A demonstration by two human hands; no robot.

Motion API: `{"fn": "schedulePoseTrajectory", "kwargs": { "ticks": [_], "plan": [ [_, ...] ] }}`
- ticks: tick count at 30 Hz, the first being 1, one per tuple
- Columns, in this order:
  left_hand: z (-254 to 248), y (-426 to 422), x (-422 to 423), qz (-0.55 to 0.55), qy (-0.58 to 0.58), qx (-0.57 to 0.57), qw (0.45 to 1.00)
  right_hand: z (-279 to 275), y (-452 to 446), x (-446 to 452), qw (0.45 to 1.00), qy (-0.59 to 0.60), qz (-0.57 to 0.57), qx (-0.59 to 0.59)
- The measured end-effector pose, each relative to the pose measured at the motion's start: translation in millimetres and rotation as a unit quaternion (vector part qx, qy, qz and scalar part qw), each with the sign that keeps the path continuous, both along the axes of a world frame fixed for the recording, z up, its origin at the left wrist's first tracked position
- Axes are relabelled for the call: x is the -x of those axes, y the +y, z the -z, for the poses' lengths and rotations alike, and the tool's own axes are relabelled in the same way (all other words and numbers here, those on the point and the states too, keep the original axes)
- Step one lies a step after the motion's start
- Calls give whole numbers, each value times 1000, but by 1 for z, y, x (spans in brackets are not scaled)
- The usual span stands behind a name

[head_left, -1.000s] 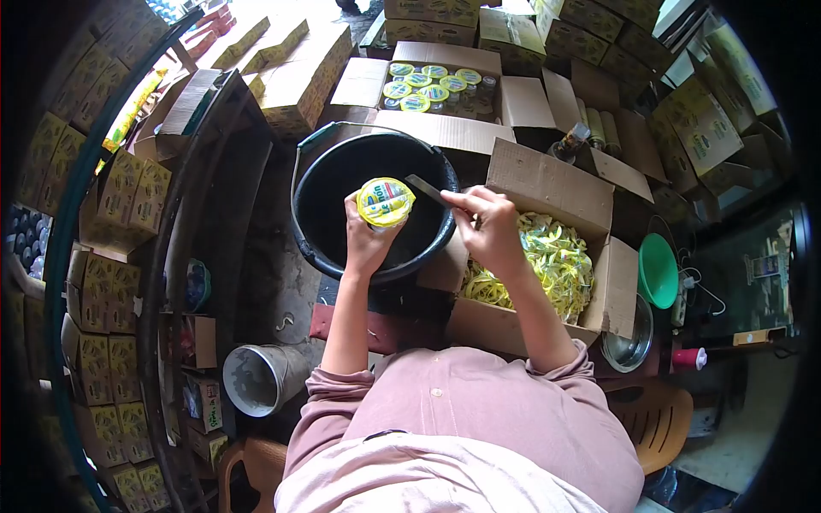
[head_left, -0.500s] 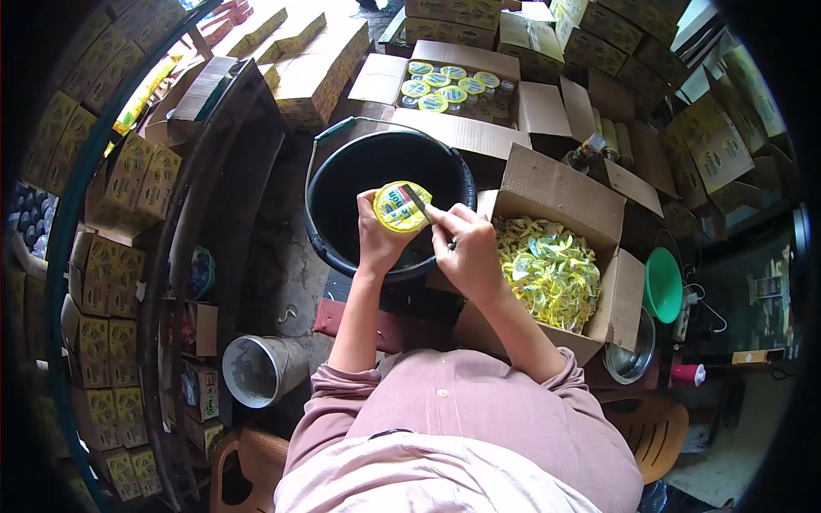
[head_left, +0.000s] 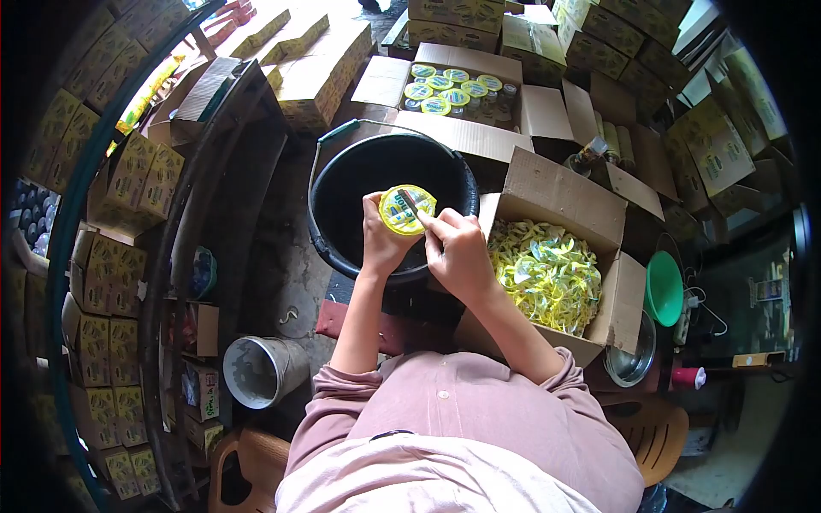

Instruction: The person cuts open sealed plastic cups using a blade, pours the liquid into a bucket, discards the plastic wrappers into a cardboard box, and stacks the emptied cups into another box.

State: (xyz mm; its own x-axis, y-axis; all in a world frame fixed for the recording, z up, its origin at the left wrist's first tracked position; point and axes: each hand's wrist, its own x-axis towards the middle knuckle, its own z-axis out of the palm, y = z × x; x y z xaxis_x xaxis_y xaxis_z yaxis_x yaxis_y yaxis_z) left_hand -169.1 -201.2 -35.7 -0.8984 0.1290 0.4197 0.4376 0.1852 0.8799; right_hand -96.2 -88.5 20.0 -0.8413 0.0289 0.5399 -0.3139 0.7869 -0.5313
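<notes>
My left hand [head_left: 381,246] is closed around a cup with a yellow printed lid [head_left: 393,221], its top tilted up toward me. My right hand [head_left: 459,250] grips a small knife [head_left: 408,201], and the dark blade lies across the right part of the lid. Whether the blade cuts into the lid cannot be made out. Both hands are over the near part of a black bucket [head_left: 346,184]. Beside my right forearm stands an open carton [head_left: 560,192] heaped with yellow and clear plastic strips [head_left: 547,278].
Beyond the bucket, an open carton [head_left: 466,126] holds several yellow-lidded cups [head_left: 436,104]. A pale bucket [head_left: 256,372] is at lower left, near a dark shelf [head_left: 244,145]. At right are a green bowl [head_left: 664,286] and a glass bowl [head_left: 630,359]. Stacked printed boxes [head_left: 111,342] line the left.
The knife has shifted slightly left across the lid, and my right hand has come a little closer to the cup. My left hand keeps its hold, almost still.
</notes>
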Motion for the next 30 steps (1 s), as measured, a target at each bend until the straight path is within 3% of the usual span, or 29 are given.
{"fn": "schedulePoseTrajectory", "kwargs": {
  "ticks": [6,7,12,18,25,30],
  "plan": [
    [0,0,0,12,-3,-24,1000,4,0,3,998,-46,-21,-22],
    [-1,0,0,18,-19,-37,999,5,0,3,1000,-4,-18,-22],
    [-1,0,0,-12,-1,-12,1000,4,0,1,1000,-19,-18,-15],
    [0,0,0,-13,1,-14,1000,-1,5,-1,993,-108,-41,3],
    [6,1,3,10,8,-8,1000,5,7,6,998,-48,-39,-26],
    [3,1,2,-12,6,6,1000,5,12,0,994,-101,-47,5]
  ]
}}
